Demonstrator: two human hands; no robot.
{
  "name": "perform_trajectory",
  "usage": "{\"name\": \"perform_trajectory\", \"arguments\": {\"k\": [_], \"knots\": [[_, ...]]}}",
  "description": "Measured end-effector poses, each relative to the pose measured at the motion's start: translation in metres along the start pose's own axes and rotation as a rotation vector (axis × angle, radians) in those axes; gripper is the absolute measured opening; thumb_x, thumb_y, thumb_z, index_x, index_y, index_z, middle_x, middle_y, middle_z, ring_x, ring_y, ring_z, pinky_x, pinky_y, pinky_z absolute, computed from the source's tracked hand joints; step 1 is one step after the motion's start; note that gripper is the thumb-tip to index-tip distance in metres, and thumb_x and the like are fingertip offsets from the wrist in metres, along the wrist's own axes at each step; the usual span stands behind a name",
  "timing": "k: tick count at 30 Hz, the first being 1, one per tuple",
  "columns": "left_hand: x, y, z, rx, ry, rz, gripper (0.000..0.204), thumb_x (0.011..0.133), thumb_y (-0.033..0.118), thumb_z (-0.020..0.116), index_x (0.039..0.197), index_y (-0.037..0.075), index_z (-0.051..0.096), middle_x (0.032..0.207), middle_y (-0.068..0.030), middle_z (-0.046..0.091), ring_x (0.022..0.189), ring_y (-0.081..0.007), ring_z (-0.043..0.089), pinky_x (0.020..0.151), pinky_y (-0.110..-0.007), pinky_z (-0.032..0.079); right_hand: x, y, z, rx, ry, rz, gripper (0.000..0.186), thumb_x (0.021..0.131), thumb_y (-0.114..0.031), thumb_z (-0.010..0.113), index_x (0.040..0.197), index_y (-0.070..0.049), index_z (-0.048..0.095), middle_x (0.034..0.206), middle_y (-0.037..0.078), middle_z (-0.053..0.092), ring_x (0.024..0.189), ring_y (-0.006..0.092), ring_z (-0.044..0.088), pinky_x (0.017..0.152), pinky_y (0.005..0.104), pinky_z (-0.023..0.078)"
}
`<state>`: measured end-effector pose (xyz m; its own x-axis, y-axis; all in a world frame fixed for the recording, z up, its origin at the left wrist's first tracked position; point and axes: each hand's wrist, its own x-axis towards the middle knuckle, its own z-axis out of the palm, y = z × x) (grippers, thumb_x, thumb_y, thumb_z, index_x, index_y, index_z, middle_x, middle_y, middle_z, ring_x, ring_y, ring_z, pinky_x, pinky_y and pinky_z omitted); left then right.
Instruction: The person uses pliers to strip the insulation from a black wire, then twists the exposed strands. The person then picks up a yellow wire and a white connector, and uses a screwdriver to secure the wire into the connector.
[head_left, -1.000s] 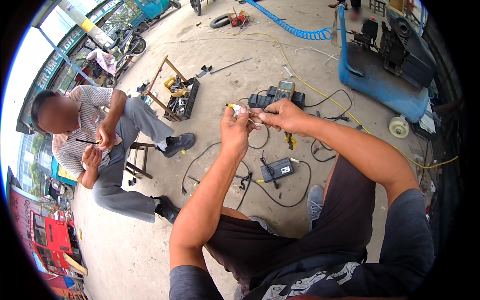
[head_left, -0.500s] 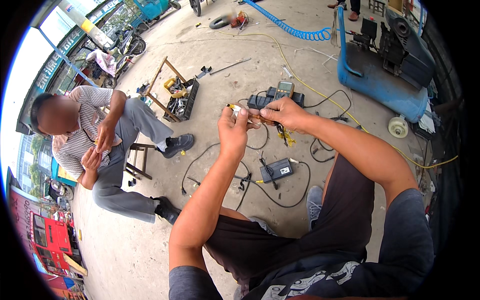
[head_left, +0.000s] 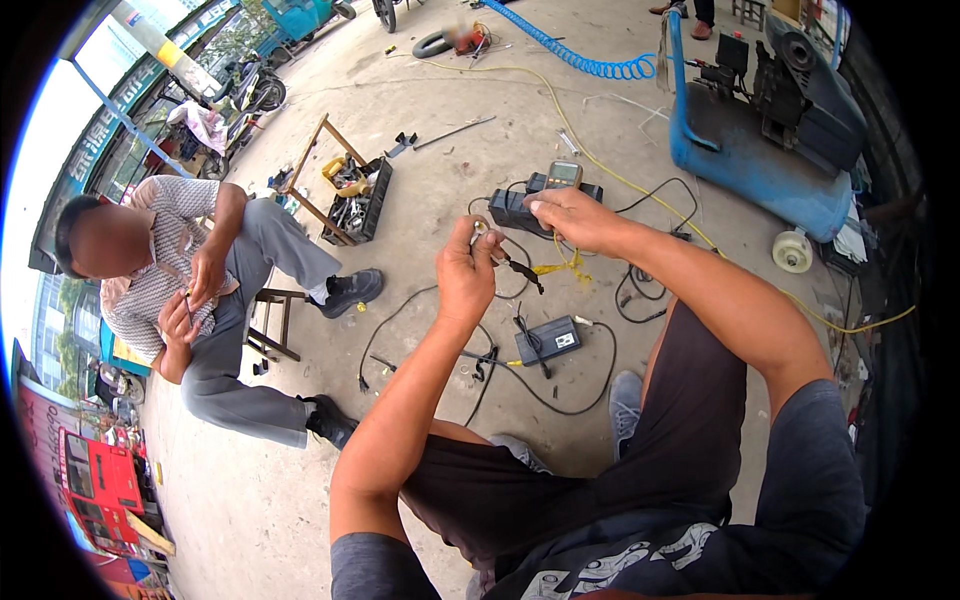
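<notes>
My left hand (head_left: 466, 275) is closed, fingertips pinching something small. A short length of dark wire (head_left: 522, 272) sticks out from it to the right, its loose end pointing down. My right hand (head_left: 578, 220) is closed in a pinch just right of it, apart from the left. Below its fingers hangs a crumpled yellow strip (head_left: 574, 264); the fingers hide its upper end. Behind the right hand lies a black box (head_left: 512, 210) with a handheld multimeter (head_left: 565, 174) on top. A black power adapter (head_left: 549, 341) with cables lies on the ground nearer me.
Seated at left, a person (head_left: 165, 260) holds something small in both hands. An open toolbox (head_left: 366, 205) stands beyond them. A blue air compressor (head_left: 755, 165) stands at right, with a coiled blue hose (head_left: 615, 68) beyond. A yellow hose (head_left: 640, 185) and black cables cross the ground.
My hands were close together over the dark wires and yellow strip; they have moved apart. The dark wire stays with the left hand, while the yellow strip hangs below the right.
</notes>
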<state>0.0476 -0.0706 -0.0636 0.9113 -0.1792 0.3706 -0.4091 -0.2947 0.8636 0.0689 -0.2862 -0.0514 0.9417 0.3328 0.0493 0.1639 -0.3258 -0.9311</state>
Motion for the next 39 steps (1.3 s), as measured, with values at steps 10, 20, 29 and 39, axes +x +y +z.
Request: {"name": "perform_trajectory", "arguments": {"k": [10,20,29,39], "knots": [[-0.016,-0.033,0.008,0.294,0.001,0.036,0.010,0.093,0.000,0.056,0.103,0.002,0.057,0.072,-0.0112,0.066,0.061,-0.0160,0.062,0.058,-0.031,0.050,-0.014,-0.009,0.009,-0.193,-0.161,-0.137,0.041,0.096,-0.022,0.052,0.127,0.004,0.059,0.088,0.014,0.068,0.084,0.0209,0.064,0.078,0.0367,0.049],[-0.022,-0.049,0.014,0.466,-0.041,0.125,0.014,0.091,0.001,0.058,0.104,0.003,0.058,0.071,-0.0169,0.064,0.061,-0.0275,0.065,0.058,-0.036,0.049,-0.015,-0.009,0.018,-0.273,-0.145,-0.184,0.031,0.091,-0.023,0.056,0.105,0.001,0.069,0.086,0.024,0.067,0.084,0.0403,0.065,0.078,0.0474,0.049],[-0.022,-0.046,0.014,0.488,-0.033,0.154,0.014,0.091,0.003,0.059,0.105,0.003,0.058,0.070,-0.0173,0.063,0.061,-0.0307,0.064,0.058,-0.038,0.049,-0.017,-0.013,0.020,-0.378,-0.157,-0.152,0.028,0.090,-0.023,0.056,0.093,0.002,0.069,0.080,0.027,0.065,0.083,0.0442,0.064,0.078,0.0503,0.048],[-0.023,-0.044,0.014,0.498,-0.030,0.159,0.013,0.091,0.001,0.055,0.104,0.003,0.057,0.068,-0.0171,0.063,0.062,-0.0325,0.065,0.058,-0.040,0.049,-0.018,-0.015,0.023,-0.408,-0.146,-0.164,0.027,0.090,-0.022,0.058,0.089,0.002,0.069,0.077,0.026,0.065,0.081,0.0450,0.063,0.077,0.0510,0.048]]}}
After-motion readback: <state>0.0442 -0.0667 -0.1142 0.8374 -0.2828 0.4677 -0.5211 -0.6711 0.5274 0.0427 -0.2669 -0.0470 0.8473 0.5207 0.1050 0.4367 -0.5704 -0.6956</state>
